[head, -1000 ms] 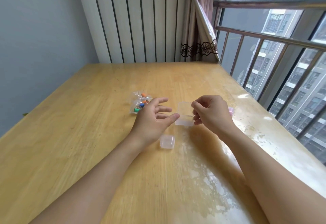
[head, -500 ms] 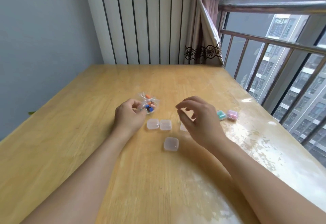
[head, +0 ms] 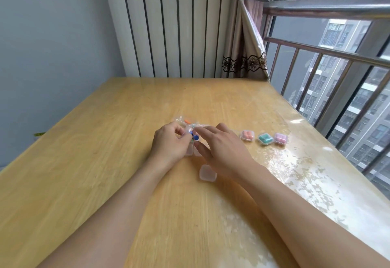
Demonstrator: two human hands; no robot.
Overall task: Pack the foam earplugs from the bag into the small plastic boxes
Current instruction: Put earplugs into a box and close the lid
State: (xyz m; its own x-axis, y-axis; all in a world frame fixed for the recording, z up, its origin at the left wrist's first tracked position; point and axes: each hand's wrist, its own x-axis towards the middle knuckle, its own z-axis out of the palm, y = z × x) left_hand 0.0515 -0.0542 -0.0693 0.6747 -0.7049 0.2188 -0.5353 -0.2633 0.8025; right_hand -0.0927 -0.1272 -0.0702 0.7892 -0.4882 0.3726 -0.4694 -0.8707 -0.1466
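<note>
A clear plastic bag [head: 183,122] of coloured foam earplugs lies at the table's middle. My left hand [head: 169,143] pinches the bag's near edge, where blue earplugs [head: 194,136] show. My right hand [head: 221,148] reaches in from the right, fingers spread, its fingertips at the bag. An empty clear box [head: 207,173] sits just below my right hand. Two more clear boxes are mostly hidden under my hands. To the right stand three filled boxes: orange [head: 247,135], teal [head: 265,138], pink [head: 280,138].
The wooden table [head: 105,162] has a glossy, reflective right side by a railed window [head: 337,73]. A striped panel and a curtain [head: 244,56] stand behind the far edge. A grey wall runs along the left.
My right hand let go of the clear box it held and moved left to the bag. My left hand closed on the bag. The camera shifted, bringing the three filled boxes into view.
</note>
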